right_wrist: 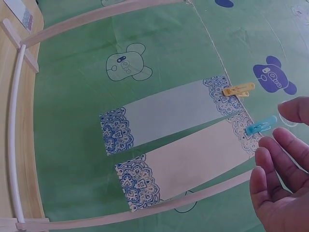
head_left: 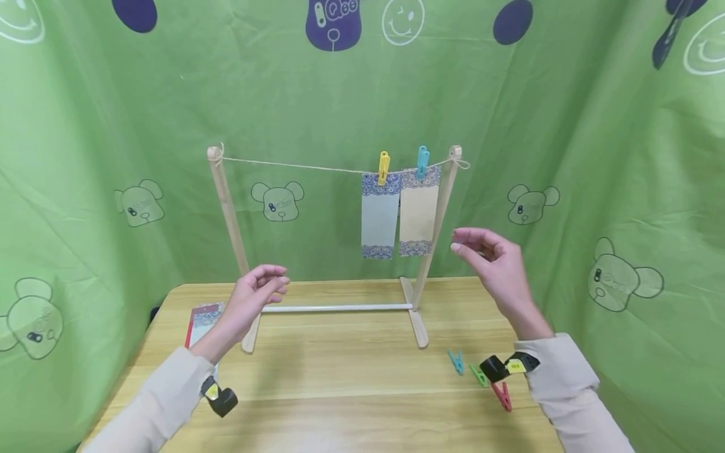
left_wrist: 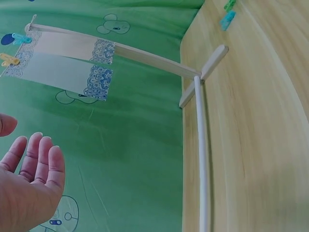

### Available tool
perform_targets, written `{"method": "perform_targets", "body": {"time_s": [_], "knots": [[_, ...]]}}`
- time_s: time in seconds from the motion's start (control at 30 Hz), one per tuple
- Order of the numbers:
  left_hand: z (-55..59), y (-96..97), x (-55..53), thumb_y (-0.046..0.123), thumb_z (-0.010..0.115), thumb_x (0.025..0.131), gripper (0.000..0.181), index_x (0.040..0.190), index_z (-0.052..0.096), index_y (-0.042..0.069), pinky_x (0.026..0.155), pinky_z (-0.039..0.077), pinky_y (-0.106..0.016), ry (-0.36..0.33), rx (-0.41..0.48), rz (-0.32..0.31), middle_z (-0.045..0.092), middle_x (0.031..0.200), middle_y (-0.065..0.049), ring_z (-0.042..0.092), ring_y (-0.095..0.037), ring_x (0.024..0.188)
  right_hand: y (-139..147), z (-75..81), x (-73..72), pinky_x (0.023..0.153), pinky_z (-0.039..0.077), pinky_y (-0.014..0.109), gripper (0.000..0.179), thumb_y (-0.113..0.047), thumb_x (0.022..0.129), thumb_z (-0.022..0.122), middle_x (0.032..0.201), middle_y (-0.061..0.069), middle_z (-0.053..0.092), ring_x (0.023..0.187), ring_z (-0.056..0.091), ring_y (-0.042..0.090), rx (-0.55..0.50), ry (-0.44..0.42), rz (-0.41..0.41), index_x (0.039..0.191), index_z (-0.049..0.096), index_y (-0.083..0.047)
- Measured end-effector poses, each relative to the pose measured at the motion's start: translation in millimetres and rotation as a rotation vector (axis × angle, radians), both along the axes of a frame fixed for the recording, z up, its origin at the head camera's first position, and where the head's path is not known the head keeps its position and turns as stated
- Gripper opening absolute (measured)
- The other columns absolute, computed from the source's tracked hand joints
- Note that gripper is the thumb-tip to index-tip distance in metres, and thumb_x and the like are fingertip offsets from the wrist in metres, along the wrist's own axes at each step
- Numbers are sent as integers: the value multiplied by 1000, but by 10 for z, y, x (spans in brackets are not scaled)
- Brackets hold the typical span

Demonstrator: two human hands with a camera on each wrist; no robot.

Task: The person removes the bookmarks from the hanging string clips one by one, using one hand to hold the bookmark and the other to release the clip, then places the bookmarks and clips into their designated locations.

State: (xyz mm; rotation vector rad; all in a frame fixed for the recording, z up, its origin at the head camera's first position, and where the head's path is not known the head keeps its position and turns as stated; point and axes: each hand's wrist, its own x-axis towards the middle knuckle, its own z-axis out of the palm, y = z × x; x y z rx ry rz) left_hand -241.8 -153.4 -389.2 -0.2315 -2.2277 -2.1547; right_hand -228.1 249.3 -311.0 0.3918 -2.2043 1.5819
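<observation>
My left hand (head_left: 255, 299) hovers by the left post with loosely bent fingers and nothing in it; the left wrist view shows its palm bare. My right hand (head_left: 498, 264) is raised just right of the right post, fingers relaxed and holding nothing. Two patterned paper strips hang side by side near the right end of the string (head_left: 306, 166). A yellow clothespin (head_left: 384, 168) clips the pale blue strip (head_left: 379, 217), and a blue clothespin (head_left: 422, 163) clips the cream strip (head_left: 418, 214). In the right wrist view, my fingers are closest to the blue clothespin (right_wrist: 260, 125).
A wooden stand carries the string, with a white crossbar (head_left: 340, 308) low between its posts. Blue (head_left: 455, 362), green (head_left: 478, 375) and red (head_left: 501, 396) clothespins lie at the table's right. More patterned paper (head_left: 204, 318) lies at the left. Green curtain surrounds the table.
</observation>
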Motion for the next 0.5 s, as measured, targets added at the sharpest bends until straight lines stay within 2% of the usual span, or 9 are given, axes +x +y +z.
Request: {"method": "perform_targets", "body": {"time_s": [0.17, 0.37, 0.5], "knots": [[32, 29, -40, 12, 63, 94, 34, 123, 53, -4, 81, 56, -31, 11, -30, -12, 62, 108, -14, 59, -31, 98, -34, 38, -37, 85, 50, 18, 35, -18, 92, 69, 115, 15, 63, 98, 60, 16, 4, 7, 8, 119, 61, 2], [27, 60, -88, 12, 62, 95, 35, 124, 52, -5, 81, 55, -30, 2, -79, -14, 60, 112, -19, 59, -21, 93, -90, 75, -99, 86, 50, 19, 36, -19, 92, 70, 114, 15, 64, 99, 60, 16, -3, 11, 34, 119, 61, 2], [25, 94, -120, 11, 61, 94, 35, 125, 52, -4, 82, 55, -29, -2, -97, -19, 58, 114, -20, 59, -24, 96, -130, 122, -127, 86, 50, 19, 35, -17, 92, 69, 112, 13, 64, 98, 60, 17, 3, 31, 48, 119, 61, 3]]}}
